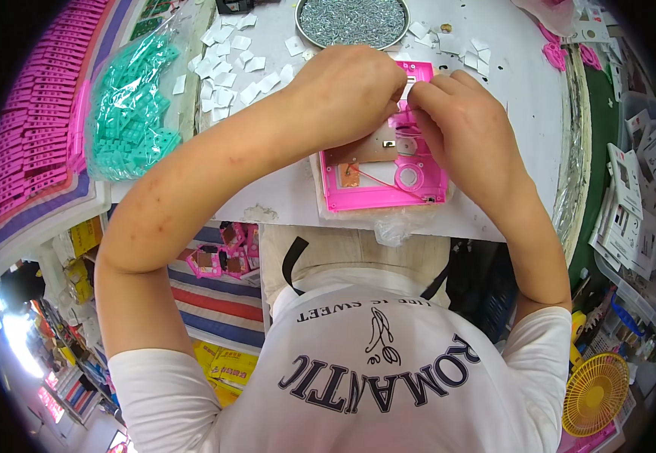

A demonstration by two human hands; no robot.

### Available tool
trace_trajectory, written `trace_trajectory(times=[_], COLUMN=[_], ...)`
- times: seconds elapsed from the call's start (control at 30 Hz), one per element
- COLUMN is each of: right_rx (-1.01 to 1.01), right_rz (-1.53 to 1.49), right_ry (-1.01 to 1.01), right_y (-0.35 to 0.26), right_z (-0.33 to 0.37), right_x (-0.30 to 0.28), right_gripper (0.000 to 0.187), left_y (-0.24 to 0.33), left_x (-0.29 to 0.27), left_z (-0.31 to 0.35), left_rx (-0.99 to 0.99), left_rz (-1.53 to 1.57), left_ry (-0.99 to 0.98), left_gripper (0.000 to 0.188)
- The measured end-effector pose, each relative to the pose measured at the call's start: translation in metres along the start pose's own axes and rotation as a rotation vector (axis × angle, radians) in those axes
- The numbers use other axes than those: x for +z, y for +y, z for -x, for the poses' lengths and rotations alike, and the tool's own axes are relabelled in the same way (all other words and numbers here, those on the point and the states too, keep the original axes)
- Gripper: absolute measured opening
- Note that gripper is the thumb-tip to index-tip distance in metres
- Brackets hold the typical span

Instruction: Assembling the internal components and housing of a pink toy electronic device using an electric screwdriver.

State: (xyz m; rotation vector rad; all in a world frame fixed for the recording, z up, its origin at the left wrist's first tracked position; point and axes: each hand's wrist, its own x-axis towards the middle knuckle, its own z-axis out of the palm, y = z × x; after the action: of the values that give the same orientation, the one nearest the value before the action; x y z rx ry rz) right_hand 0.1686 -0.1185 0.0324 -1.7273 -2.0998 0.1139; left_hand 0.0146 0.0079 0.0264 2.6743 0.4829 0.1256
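Note:
A pink plastic housing [381, 201] lies hollow side up on a pale pad at the table's front edge. Inside it sit a brown circuit board [366, 149], a copper-coloured square [349, 174], a pink ring-shaped mount [409, 178] and a thin red wire. My left hand [351, 94] reaches across the housing's upper left, fingers curled in a pinch. From the right side my right hand [468, 124] bends over the housing, its fingertips pinched close to the left ones. Whatever lies between the fingertips is too small and covered to make out.
Beyond the hands stands a round metal tray [298, 26] of small screws. White square pads [226, 64] are scattered around it. On the left are a clear bag of green plastic parts [132, 106] and stacked pink pieces [37, 113]. Printed sheets [630, 204] sit at the far right.

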Motion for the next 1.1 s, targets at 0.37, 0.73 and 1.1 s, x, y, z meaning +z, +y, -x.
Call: trace_trajectory(times=[0.37, 0.73, 1.1], right_rx=[0.097, -0.205, -0.091], right_rz=[-0.201, 0.041, -0.023], right_ry=[0.165, 0.056, 0.078], right_y=[0.013, 0.004, -0.001], right_z=[0.005, 0.017, 0.022], right_x=[0.031, 0.014, 0.025], right_gripper=[0.010, 0.025, 0.030], left_y=[0.002, 0.007, -0.003], left_x=[-0.002, -0.007, -0.022], left_z=[0.000, -0.025, -0.059], left_rx=[-0.103, -0.107, 0.054], left_rz=[0.027, -0.090, -0.273], left_ry=[-0.074, -0.218, -0.575], left_gripper=[0.012, 0.017, 0.014])
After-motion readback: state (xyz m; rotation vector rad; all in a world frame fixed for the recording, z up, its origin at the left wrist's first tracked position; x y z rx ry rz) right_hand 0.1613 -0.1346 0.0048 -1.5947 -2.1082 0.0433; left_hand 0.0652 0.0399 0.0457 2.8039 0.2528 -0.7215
